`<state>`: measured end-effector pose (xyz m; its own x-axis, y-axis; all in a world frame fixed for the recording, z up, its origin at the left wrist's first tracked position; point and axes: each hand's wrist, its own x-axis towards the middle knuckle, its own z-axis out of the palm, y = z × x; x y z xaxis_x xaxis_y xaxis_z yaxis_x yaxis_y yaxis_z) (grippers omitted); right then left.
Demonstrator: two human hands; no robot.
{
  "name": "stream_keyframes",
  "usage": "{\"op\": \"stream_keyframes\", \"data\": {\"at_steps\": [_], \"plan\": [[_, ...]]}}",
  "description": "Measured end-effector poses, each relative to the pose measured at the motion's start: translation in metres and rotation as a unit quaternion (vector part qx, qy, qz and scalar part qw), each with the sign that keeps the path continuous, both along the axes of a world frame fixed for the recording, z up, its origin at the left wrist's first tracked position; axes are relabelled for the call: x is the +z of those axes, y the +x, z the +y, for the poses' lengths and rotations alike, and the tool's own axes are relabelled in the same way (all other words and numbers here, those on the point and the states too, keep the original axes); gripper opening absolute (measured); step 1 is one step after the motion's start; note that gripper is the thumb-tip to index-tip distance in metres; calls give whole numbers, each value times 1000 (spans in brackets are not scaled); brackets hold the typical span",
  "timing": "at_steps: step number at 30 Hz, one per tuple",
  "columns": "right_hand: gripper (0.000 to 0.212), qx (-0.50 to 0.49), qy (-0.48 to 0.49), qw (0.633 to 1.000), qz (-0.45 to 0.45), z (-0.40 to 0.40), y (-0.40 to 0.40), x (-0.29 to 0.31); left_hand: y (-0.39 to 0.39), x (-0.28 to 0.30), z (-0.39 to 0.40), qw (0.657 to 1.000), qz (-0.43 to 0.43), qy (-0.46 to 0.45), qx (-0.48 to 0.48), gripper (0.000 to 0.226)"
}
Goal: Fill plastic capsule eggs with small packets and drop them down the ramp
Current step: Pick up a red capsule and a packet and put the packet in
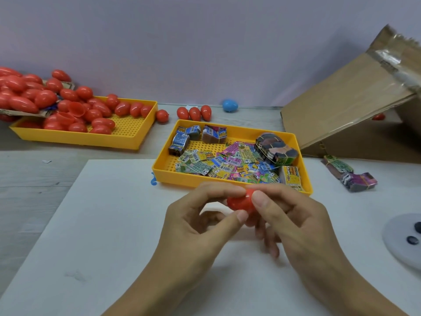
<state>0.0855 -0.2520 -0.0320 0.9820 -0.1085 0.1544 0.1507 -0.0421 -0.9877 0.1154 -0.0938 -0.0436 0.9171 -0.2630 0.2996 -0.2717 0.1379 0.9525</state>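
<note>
Red egg [241, 202] pinched between both hands' fingers [262, 199].

This looks like a small hand-assembly packing station set up on a desk [34, 174] against a plain wall. Beyond the fingers [227, 190] sit yellow sorting trays [141, 133] of red capsule eggs [100, 115] and printed packets [227, 163], with a taped cardboard ramp [346, 99] to their right.

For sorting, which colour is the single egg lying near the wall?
Blue egg, seen in the head view.
</note>
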Motion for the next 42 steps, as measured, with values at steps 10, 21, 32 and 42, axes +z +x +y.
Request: {"op": "stream_keyframes", "data": {"at_steps": [10,21,32,42], "plan": [[29,8,-49,996,-78,3,0,-5,1,-1,-6,998,65,6,-11,24],[17,-21,6,1000,21,1,-1,-1,1,-1,0,1000,23,-14,7,41],[23,27,11,999,38,0,-1,2,7,-3,3,985,127,-117,-1,35],[29,-103,-361,914,-151,-10,2,-5,6,3,0,979,161,-108,57,34]]}}
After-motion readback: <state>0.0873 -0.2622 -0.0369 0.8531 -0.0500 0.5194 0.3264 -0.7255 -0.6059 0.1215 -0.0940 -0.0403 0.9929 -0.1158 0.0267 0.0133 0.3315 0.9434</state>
